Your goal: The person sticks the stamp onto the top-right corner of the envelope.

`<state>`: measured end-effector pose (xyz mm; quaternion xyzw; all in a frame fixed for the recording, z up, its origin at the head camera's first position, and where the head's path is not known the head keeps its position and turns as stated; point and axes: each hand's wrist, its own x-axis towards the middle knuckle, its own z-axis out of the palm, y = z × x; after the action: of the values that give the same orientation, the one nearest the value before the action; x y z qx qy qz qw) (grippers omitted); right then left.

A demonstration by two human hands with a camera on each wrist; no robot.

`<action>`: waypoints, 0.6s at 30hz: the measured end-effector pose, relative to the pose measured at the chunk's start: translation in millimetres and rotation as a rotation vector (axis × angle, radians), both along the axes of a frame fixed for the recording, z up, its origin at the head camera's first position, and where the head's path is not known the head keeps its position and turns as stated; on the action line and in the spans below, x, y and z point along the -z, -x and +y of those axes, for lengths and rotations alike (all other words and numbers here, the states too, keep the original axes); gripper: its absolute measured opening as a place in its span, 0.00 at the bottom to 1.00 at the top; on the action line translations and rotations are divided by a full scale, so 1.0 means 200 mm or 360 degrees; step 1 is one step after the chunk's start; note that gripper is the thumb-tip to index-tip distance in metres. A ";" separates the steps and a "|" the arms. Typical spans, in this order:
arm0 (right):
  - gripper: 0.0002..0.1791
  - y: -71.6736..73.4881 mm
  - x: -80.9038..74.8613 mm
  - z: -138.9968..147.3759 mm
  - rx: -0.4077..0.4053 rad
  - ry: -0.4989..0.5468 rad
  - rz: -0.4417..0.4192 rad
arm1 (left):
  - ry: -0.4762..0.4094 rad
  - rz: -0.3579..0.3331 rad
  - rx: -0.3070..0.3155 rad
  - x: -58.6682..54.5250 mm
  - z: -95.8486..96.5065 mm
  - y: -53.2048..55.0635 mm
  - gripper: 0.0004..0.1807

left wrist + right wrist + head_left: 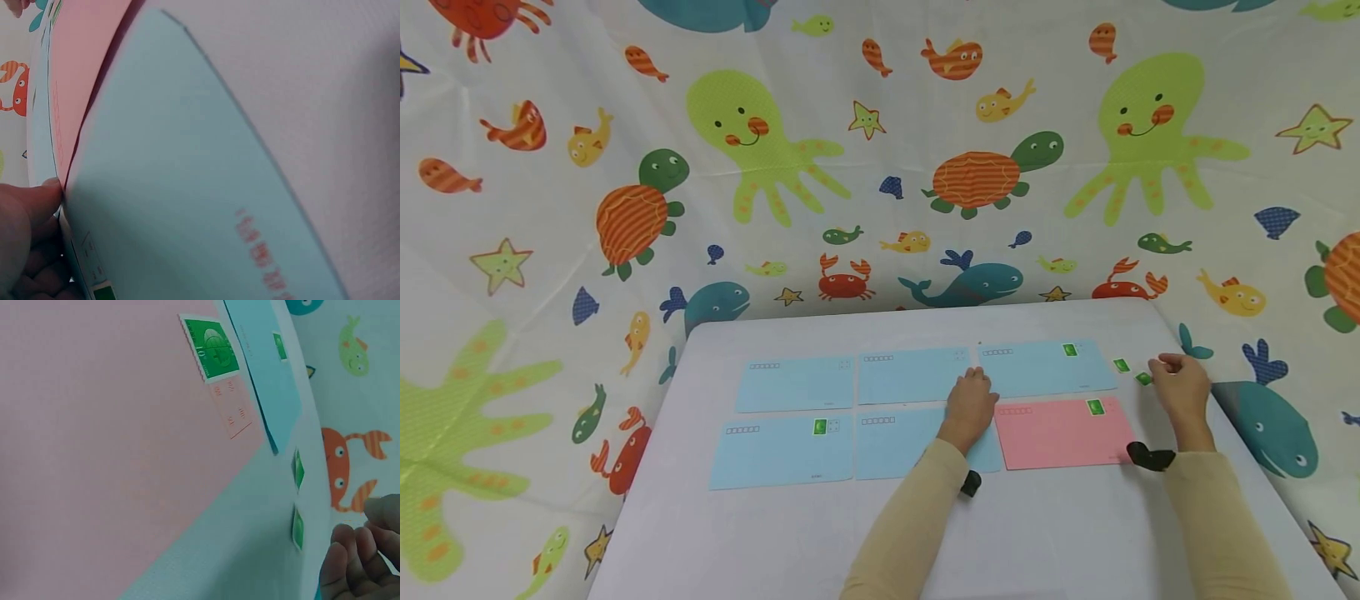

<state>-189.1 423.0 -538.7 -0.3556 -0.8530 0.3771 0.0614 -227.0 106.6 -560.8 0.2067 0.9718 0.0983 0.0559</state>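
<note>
- Toward the right edge of the table (737,542), two loose stamps (1122,365); right hand (1182,390) beside them, grip cannot be determined;
- left hand (970,408), fingers loosely bent, touches blue envelope (895,446) beside pink envelope (1063,437)

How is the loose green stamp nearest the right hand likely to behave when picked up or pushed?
The stamp is probably very light, being small and thin. It likely bends easily, since its edges look slightly curved in the right wrist view. Lying low on the table, it may slide rather than tip.
</note>
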 end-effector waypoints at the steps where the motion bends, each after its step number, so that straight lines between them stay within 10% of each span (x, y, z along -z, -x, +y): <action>1: 0.28 0.00 0.01 0.00 0.0000 0.0003 -0.0006 | -0.0002 -0.0007 -0.0004 0.00 0.00 0.00 0.24; 18: 0.30 -0.03 0.10 0.03 0.0027 0.0095 -0.0121 | -0.0004 0.0037 -0.0007 0.01 0.00 0.00 0.23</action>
<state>-183.2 428.4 -559.1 -0.3785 -0.8400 0.3881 0.0213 -226.9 107.5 -563.5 0.2057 0.9728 0.0972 0.0441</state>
